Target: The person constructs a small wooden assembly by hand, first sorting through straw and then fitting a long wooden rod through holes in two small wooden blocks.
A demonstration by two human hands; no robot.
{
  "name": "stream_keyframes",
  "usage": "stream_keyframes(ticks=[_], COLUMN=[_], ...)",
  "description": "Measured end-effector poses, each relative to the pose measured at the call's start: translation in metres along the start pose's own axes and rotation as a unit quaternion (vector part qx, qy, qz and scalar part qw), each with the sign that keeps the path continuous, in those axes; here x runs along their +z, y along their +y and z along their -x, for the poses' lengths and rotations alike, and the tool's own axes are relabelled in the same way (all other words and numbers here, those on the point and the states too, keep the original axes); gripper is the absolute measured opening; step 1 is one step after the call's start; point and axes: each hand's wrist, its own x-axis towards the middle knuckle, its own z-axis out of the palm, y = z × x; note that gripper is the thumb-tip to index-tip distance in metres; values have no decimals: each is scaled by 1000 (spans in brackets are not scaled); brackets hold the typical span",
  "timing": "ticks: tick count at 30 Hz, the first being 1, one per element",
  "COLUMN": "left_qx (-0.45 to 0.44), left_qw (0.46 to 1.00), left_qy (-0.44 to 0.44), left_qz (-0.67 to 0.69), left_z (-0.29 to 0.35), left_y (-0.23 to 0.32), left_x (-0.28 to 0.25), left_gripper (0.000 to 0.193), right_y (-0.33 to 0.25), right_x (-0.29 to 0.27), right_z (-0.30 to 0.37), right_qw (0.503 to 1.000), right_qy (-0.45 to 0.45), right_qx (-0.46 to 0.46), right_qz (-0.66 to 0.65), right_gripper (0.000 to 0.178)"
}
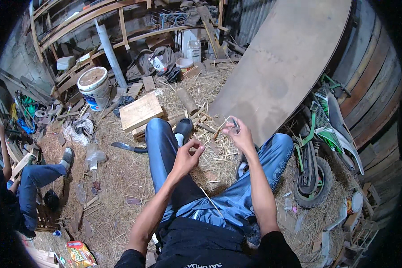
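My left hand (187, 157) is raised above my left knee, its fingers curled in and the thumb close to the index finger. Anything in that pinch is too small to make out. Further right, my right hand (240, 135) is closed round a small dark tool (235, 125), whose kind I cannot tell. A thin pale stick (212, 202) lies across my lap. Beyond my knees are a squared wooden block (141, 110), a short log (187, 100) and a scatter of split sticks and shavings. A dark curved blade (128, 147) rests on the ground beside my left leg.
A large board (281, 67) leans at the far right. Next to it stands a green and white motorbike (319, 147). At the left sits another person (35, 178) with a wood piece. A white bucket (94, 89) stands behind; a snack bag (80, 253) lies near left.
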Motion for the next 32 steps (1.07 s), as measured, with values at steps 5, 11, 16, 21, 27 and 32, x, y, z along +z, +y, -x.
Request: stream_keyframes(ticks=[5,11,16,21,27,32], left_qx=[24,-5,-38,-31,-14,-10], left_qw=[1000,1000,999,999,998,997], left_qy=[-1,17,11,-15,-18,-6], left_qz=[2,-11,-7,-19,-61,-74], left_z=[-1,0,-7,-9,-3,-5], left_y=[4,8,5,4,0,-12], left_x=[3,0,5,11,-3,-5], left_gripper=[19,19,19,19,20,20], right_y=[43,-2,-5,-15,2,3], right_x=[9,-7,1,6,-20,-21], right_z=[-10,-3,6,7,-4,-8], right_qw=[997,990,991,973,933,923], right_qy=[48,39,-29,-76,86,128], right_qx=[-10,66,18,57,105,111], right_qz=[-61,-120,-128,-211,-334,-344], right_gripper=[32,32,32,23,21,23])
